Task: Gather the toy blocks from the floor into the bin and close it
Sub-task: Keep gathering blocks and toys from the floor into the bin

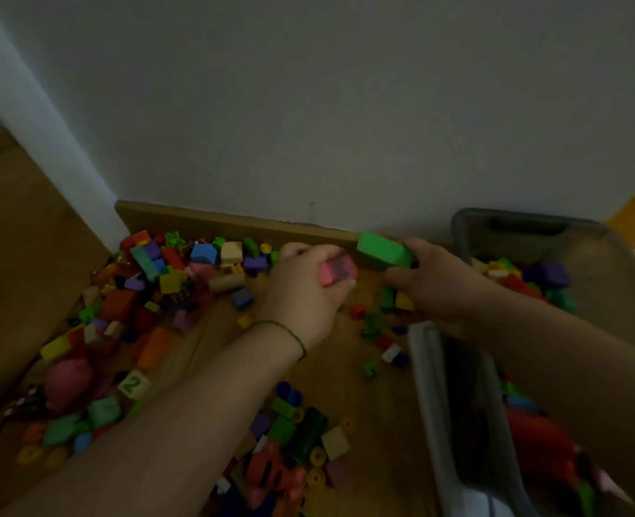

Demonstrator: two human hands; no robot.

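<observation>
room: dim corner, a plain grey wall [346, 106] meeting a wooden floor [364, 386] along a brown skirting board [215, 220].
floor: toy blocks [166, 278] lie thick at the left by the skirting; a second heap [293, 442] sits nearer the person, with small strays between and a cube marked 2 [134, 384].
bin: grey see-through bin [430, 367] stands open at the right, partly filled with a mixed load [532, 281]. i cannot pick out a lid for certain.
left hand [304, 292]: fingers curled round a pink block [336, 274], held above the floor; a thin cord bracelet [290, 332] circles the wrist.
right hand [435, 285]: grips a long green block [383, 251] by one end.
long axis: the green block runs roughly left to right, its free end pointing left, away from the bin.
what the move turns on: the bin lies to the right of both hands. the right hand is just beside its left rim and is the nearer one; the left hand is on the far side, with the right forearm between it and the opening.
step, i'd say: carrying both blocks over to drop; the right needs only a short swing, the left must reach across.
progress, my guess: far from done, most blocks are on the floor.
</observation>
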